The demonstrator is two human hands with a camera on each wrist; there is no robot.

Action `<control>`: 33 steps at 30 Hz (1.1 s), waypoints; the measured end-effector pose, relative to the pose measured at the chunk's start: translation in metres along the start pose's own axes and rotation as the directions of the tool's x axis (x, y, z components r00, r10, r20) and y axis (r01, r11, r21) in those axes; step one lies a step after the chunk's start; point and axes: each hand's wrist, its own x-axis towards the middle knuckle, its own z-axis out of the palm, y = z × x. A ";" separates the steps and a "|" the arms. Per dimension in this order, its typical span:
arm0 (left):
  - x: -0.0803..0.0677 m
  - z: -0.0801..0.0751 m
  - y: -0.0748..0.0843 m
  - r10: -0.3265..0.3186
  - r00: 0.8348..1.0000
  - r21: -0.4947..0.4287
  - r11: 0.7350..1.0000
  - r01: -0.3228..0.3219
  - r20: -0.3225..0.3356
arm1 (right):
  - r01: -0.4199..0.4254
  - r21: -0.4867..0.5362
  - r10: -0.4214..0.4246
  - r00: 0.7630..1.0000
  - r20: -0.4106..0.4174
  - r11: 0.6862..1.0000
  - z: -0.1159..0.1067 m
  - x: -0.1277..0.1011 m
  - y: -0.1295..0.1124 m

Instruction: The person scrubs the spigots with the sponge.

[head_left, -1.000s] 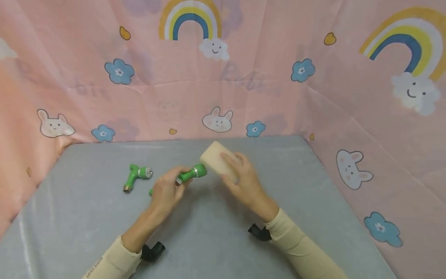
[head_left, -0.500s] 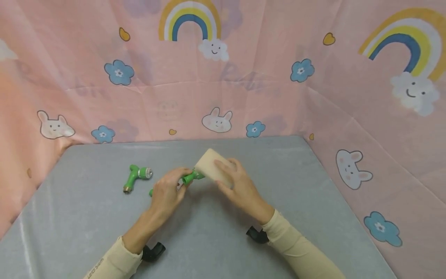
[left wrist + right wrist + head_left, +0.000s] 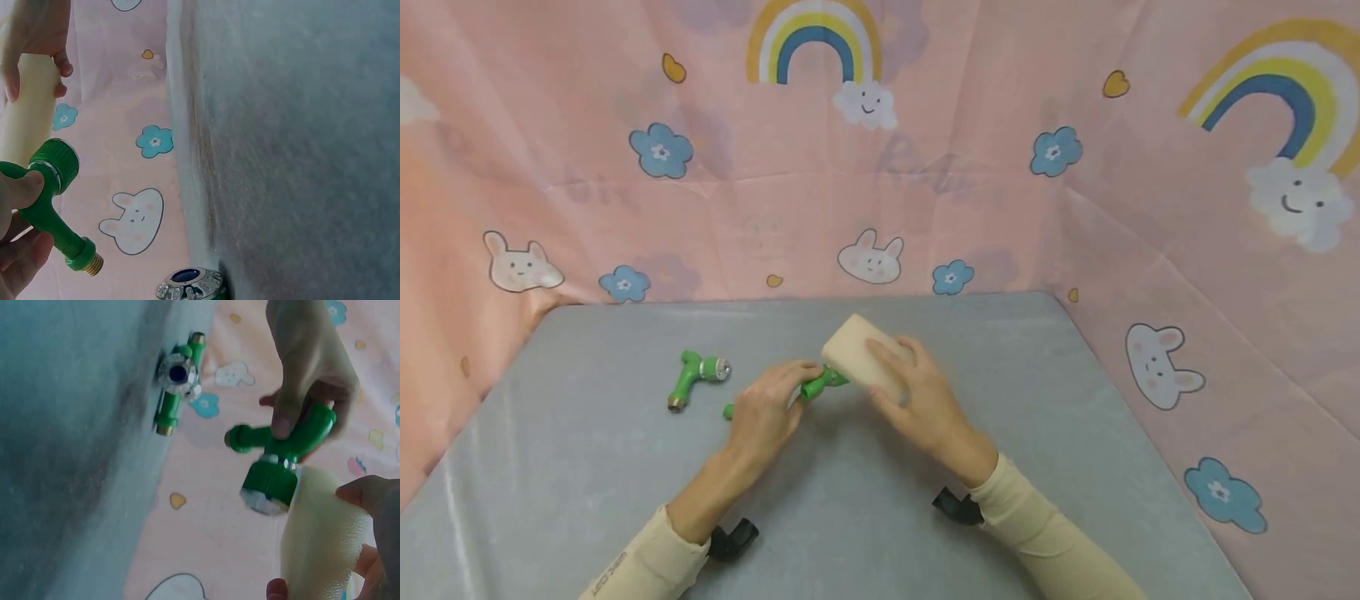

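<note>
a pink printed backdrop [image 3: 925, 167] with rainbows, flowers and rabbits fills the upper half of the head view and wraps down the left and right sides, walling in a grey tabletop [image 3: 850, 517] that fills the lower half. the tabletop's far edge runs across the middle of the frame, touching the cloth; its right edge slants down toward the lower right corner, also against cloth. bare grey surface lies in the lower middle between the two forearms, along the far strip, and across the right part of the tabletop.

two arms in cream sleeves [image 3: 1045, 533] rise from the bottom edge and meet just above the centre of the frame. the right hand [image 3: 917, 400] has its fingers wrapped over a cream sponge block [image 3: 861, 358], holding it tilted, its lower end touching the head of a green spray nozzle [image 3: 820, 385]. the left hand [image 3: 767, 412] pinches that nozzle by its handle, lifted above the tabletop; in the left wrist view the thumb [image 3: 22, 190] presses on the green body below the ribbed collar.

a second green nozzle [image 3: 694, 379] lies flat left of centre, near the left hand but apart from it, with open grey surface on its left and far sides.
</note>
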 end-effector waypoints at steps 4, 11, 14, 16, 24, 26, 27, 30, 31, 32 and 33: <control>0.000 0.000 0.001 0.015 1.000 0.008 1.000 -0.015 -0.001 | 0.010 -0.043 -0.008 1.000 0.027 0.999 0.004 -0.003 -0.004; 0.002 -0.002 -0.002 0.036 0.999 0.004 0.999 -0.036 -0.015 | -0.076 -0.120 0.074 0.997 -0.021 0.990 -0.002 0.006 0.010; 0.004 -0.004 -0.002 0.049 0.999 0.005 0.999 -0.049 -0.023 | -0.112 -0.098 0.108 0.993 -0.047 0.989 -0.006 0.009 0.012; 0.004 -0.004 -0.002 0.074 0.997 0.006 0.997 -0.074 -0.023 | -0.097 -0.065 0.095 0.995 -0.034 0.993 -0.008 0.008 0.008; 0.004 -0.001 0.002 0.156 0.986 0.027 0.988 -0.155 -0.061 | -0.003 -0.084 0.006 0.999 0.046 0.996 -0.004 0.001 -0.004; 0.005 -0.002 0.002 0.140 0.989 0.014 0.990 -0.140 -0.053 | -0.036 -0.104 0.043 0.997 0.064 0.994 -0.006 0.003 0.001; 0.005 -0.003 0.002 0.122 0.992 0.000 0.993 -0.122 -0.043 | -0.051 -0.120 0.060 0.995 0.080 0.992 -0.009 0.004 0.004; 0.007 -0.007 0.003 0.045 0.999 -0.045 0.998 -0.046 -0.011 | -0.078 -0.134 0.094 0.988 0.119 0.988 -0.016 0.005 0.011; 0.007 -0.008 0.004 0.021 1.000 -0.061 0.998 -0.021 -0.002 | -0.076 -0.125 0.092 0.988 0.123 0.989 -0.017 0.005 0.012; 0.008 -0.010 0.004 0.001 1.000 -0.072 0.997 0.000 0.007 | -0.075 -0.107 0.088 0.988 0.128 0.991 -0.019 0.006 0.012; 0.008 -0.011 0.004 -0.013 1.000 -0.080 0.997 0.014 0.014 | -0.076 -0.076 0.085 0.987 0.133 0.994 -0.020 0.006 0.011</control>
